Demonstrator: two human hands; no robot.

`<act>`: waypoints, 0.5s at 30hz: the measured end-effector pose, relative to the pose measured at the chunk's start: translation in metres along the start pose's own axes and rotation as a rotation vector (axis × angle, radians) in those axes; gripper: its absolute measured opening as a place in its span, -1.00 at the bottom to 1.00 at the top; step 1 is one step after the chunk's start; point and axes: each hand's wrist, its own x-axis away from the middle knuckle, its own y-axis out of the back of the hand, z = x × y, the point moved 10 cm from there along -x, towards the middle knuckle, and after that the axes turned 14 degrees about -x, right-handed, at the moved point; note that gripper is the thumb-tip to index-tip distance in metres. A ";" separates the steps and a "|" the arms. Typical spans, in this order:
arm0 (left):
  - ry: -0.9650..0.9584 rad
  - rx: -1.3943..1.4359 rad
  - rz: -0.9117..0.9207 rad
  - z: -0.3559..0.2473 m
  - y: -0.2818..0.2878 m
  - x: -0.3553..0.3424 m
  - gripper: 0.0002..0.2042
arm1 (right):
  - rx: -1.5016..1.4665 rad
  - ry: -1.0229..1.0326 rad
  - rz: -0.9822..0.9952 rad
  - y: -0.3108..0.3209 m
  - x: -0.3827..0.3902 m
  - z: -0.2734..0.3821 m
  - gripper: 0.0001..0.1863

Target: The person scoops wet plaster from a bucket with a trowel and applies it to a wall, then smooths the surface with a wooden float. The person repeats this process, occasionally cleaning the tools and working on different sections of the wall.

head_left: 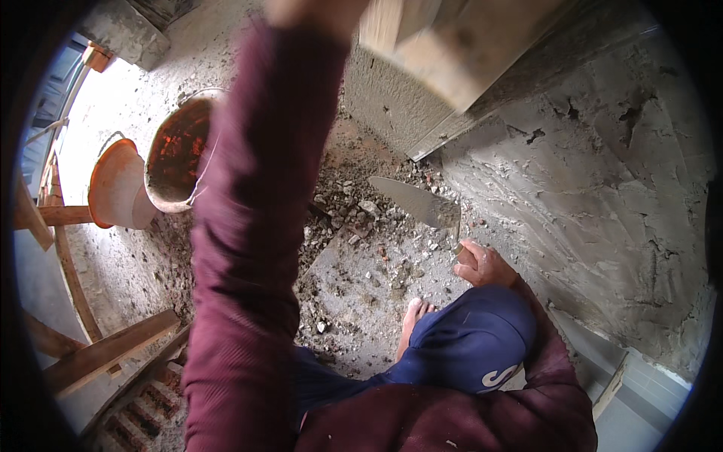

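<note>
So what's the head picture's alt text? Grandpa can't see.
A right hand grips a grey metal trowel by its brown handle, near grey rubble. A maroon-sleeved left arm stretches to the top edge, two round buckets beside it.

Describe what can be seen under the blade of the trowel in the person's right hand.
Loose rubble shows around the edges of the trowel gripped by the right hand; whatever lies directly beneath the blade is covered.

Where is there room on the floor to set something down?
Likeliest: grey concrete floor between the brown-grey stone rubble and bare foot, though grit-strewn. Crowded: around the silver triangular steel trowel, and left, beside the orange-rimmed round bucket.
</note>
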 end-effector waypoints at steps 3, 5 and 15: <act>0.256 0.052 0.193 0.037 -0.048 0.117 -0.73 | -0.117 -0.154 0.031 -0.004 0.002 0.004 -0.56; 0.561 0.360 0.245 0.050 -0.068 0.198 -0.66 | -0.122 -0.286 -0.132 -0.003 0.016 -0.030 -0.36; 0.237 0.218 0.177 0.019 -0.039 0.071 -0.60 | -0.210 -0.222 -0.192 -0.001 0.023 -0.041 -0.42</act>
